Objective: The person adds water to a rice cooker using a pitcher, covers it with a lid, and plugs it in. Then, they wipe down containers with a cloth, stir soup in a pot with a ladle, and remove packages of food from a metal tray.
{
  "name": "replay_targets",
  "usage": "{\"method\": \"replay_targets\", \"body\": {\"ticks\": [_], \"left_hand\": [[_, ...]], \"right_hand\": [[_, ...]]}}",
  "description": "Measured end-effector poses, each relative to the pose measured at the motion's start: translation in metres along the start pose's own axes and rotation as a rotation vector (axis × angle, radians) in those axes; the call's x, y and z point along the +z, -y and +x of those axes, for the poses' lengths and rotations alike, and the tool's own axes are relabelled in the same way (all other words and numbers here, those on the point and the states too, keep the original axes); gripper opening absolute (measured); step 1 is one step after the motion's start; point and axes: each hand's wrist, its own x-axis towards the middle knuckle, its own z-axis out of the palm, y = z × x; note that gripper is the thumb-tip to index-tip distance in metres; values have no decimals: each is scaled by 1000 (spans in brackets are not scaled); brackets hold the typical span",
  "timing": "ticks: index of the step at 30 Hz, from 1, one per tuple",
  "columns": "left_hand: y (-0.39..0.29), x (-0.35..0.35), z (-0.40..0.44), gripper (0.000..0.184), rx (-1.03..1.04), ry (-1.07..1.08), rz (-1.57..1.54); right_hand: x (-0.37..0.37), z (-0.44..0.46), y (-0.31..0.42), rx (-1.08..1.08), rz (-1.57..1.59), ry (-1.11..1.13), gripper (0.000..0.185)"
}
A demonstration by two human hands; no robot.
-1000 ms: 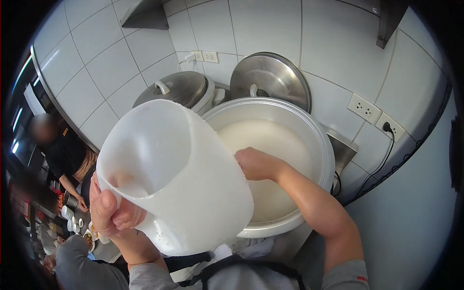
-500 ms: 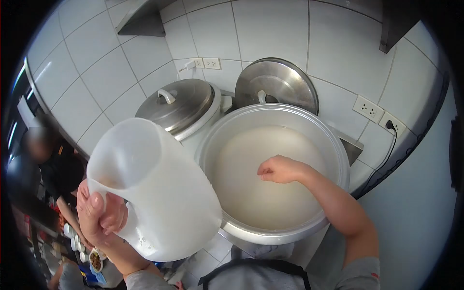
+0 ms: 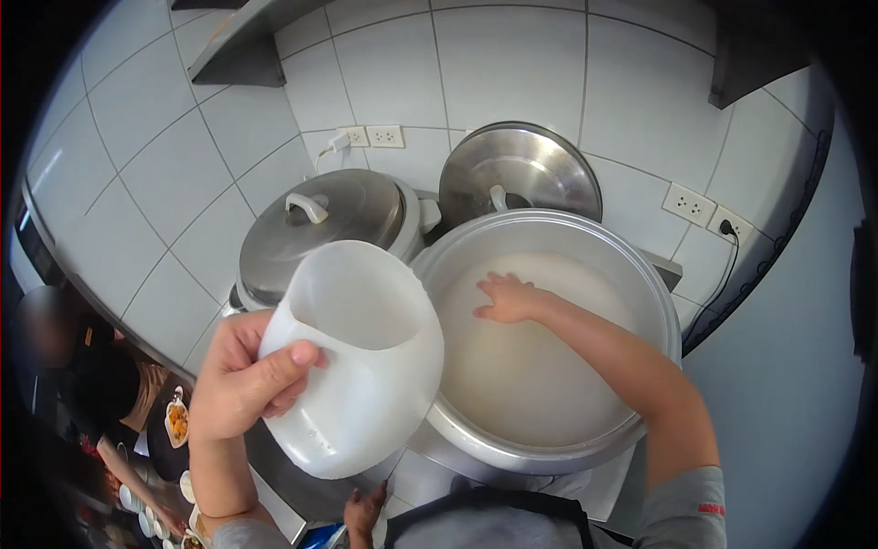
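My left hand [image 3: 256, 375] is wrapped round the handle side of a translucent white plastic pitcher [image 3: 380, 403]. The pitcher is held up, tilted, with its mouth facing up, to the left of a large silver inner pot [image 3: 560, 236]. Cloudy whitish liquid [image 3: 521, 393] fills the pot's lower part; what lies beneath it cannot be made out. With fingers spread, my right hand [image 3: 509, 299] is over the liquid near the pot's middle. Whether its fingertips touch the surface is unclear.
Behind stand a lidded cooker [image 3: 320, 220] and a leaning metal lid [image 3: 521, 174]. Wall outlets [image 3: 690, 203] hold a black plug and cord. At left, a co-worker [image 3: 105, 375] is near dishes of food [image 3: 176, 423]. Another person's hand [image 3: 366, 512] shows at the bottom.
The pitcher has swung right and its mouth has come lower, still in my left hand. My right hand has opened from curled fingers and shifted slightly. Another person's hand now shows below.
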Motion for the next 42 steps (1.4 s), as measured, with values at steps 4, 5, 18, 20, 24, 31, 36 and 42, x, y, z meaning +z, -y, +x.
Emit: {"method": "replay_targets", "body": {"ticks": [4,5,18,20,24,31,36,42], "left_hand": [[5,-6,9,22,10,27,14],[6,-8,11,21,19,45,13],[-8,22,36,25,-140,213,186],[-14,34,40,24,-147,234,242],[-23,65,47,24,-165,244,333],[-28,110,53,27,-220,19,501],[-31,133,54,28,-216,-61,633],[-26,140,58,32,-266,-137,650]], "right_hand": [[15,47,-20,336,76,46,65],[26,57,-28,335,116,101,65],[101,-20,35,-516,150,465,61],[82,-44,23,-676,347,500,54],[13,-69,-8,-610,491,585,39],[10,-71,-44,-436,132,141,28],[-2,-74,-45,-495,216,20,31],[-12,-74,-46,-551,171,31,34]]}}
